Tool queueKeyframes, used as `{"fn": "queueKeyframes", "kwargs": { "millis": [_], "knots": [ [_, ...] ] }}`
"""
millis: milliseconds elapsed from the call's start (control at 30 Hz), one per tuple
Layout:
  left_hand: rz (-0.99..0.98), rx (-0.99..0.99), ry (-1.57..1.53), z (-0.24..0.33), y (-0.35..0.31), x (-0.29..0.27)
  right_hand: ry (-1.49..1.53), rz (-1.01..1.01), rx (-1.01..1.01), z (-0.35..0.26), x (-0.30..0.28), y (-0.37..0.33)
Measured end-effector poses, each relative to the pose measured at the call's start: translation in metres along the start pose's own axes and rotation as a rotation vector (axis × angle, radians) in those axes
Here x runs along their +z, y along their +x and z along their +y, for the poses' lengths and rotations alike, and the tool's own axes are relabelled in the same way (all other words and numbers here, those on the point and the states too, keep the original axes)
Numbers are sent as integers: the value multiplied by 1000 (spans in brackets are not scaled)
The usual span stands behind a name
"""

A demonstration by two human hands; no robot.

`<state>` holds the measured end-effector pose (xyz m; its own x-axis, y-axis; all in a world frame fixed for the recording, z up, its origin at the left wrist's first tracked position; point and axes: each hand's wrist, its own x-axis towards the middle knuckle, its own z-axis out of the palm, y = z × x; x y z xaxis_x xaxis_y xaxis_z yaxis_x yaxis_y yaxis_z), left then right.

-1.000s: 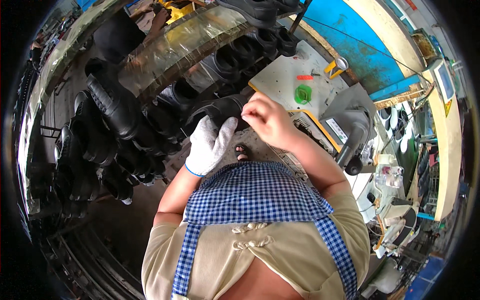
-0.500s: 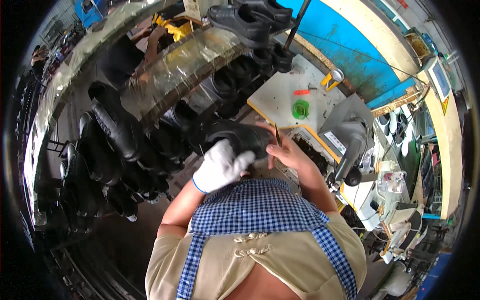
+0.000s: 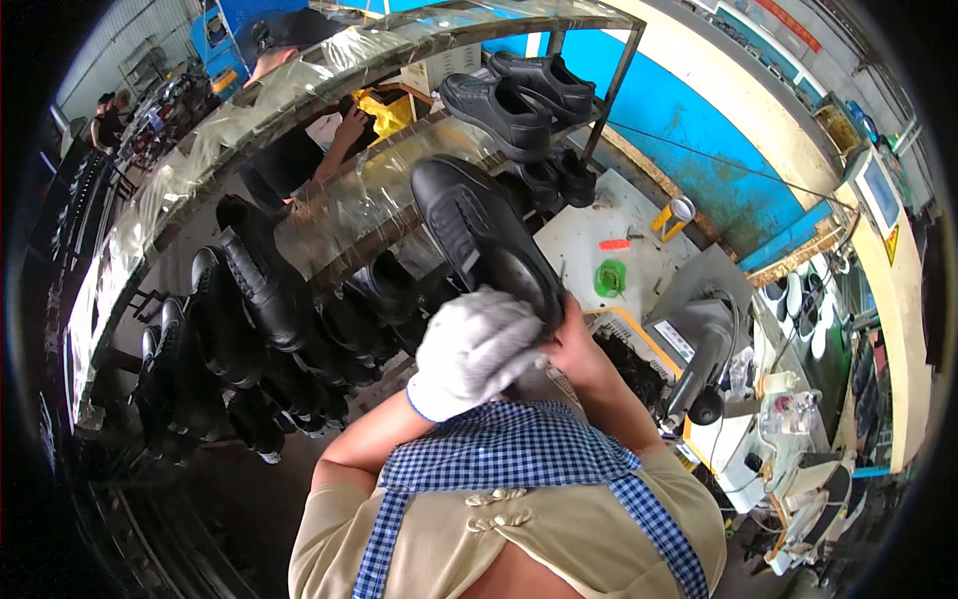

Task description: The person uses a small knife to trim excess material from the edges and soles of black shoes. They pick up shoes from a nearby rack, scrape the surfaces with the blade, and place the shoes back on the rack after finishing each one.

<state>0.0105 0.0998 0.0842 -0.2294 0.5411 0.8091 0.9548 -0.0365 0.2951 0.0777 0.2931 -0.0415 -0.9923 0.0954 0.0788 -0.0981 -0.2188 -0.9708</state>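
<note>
Black shoe (image 3: 477, 235) now raised, gloved left hand (image 3: 471, 349), bare right hand (image 3: 574, 344) seemingly gripping heel

Black shoes (image 3: 249, 299) crowd a curved rack (image 3: 329, 235), beside a white worktable (image 3: 619, 240) holding a green pad (image 3: 609, 278).

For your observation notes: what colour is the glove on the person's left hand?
White, a knitted glove, seen clearly in the head view.

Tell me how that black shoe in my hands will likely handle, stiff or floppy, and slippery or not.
The black shoe probably holds its shape: it juts out unsupported from the left hand and right hand without sagging. Its glossy upper may be slick, though the white glove likely helps grip. It looks light enough to hold by one end.
</note>
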Motion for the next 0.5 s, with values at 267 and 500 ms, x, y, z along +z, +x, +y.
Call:
{"fn": "queueKeyframes", "kwargs": {
  "millis": [267,500],
  "knots": [
    [83,-473,13,-5,-41,-12,642,-226,341,-23,44,171],
    [215,-1007,-305,-8,-141,2,550,-6,400,19,32,138]
  ]
}}
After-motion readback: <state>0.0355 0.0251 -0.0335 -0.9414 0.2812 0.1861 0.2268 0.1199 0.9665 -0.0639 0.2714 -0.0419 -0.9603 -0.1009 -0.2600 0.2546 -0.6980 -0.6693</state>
